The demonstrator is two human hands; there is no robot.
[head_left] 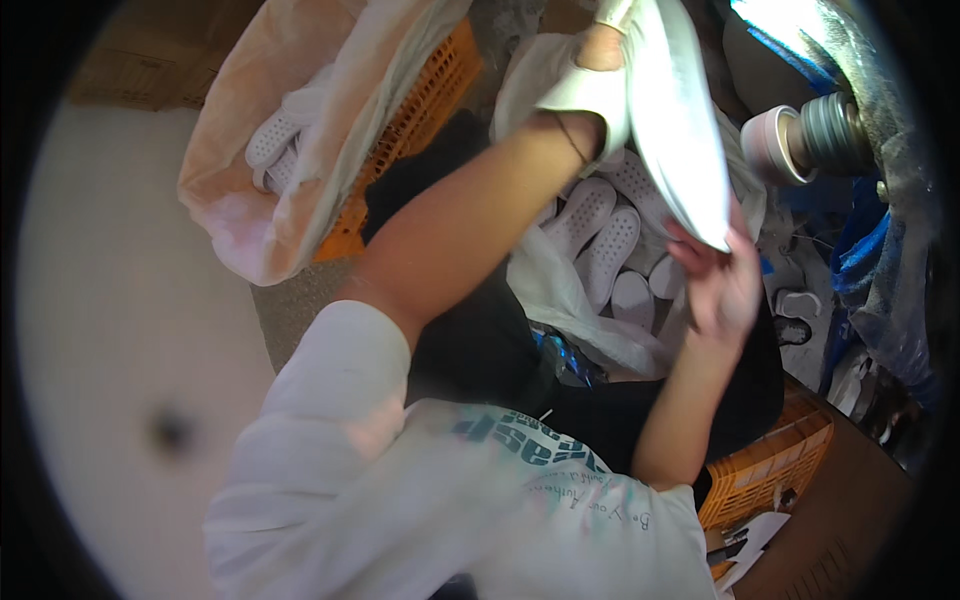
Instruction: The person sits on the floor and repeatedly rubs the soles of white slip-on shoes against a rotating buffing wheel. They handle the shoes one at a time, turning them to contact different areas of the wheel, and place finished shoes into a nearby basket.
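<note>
A white slip-on shoe [672,115] is held up in front of me, its long pale sole turned to the right. My left hand [601,48] reaches through its upper and holds it from inside; most of the fingers are hidden, with a patch of skin showing through a gap. At the shoe's lower tip, the fingers of my right hand [725,285] close around the end. Below the raised shoe, a white bag [560,285] holds several white perforated soles or shoes [608,240].
An orange crate [425,110] lined with a pale bag [225,215] stands at the upper left, with white shoes [272,138] inside. Spools or rolls [830,135] are at the right, near blue plastic [862,250]. Another orange crate [765,460] sits at lower right.
</note>
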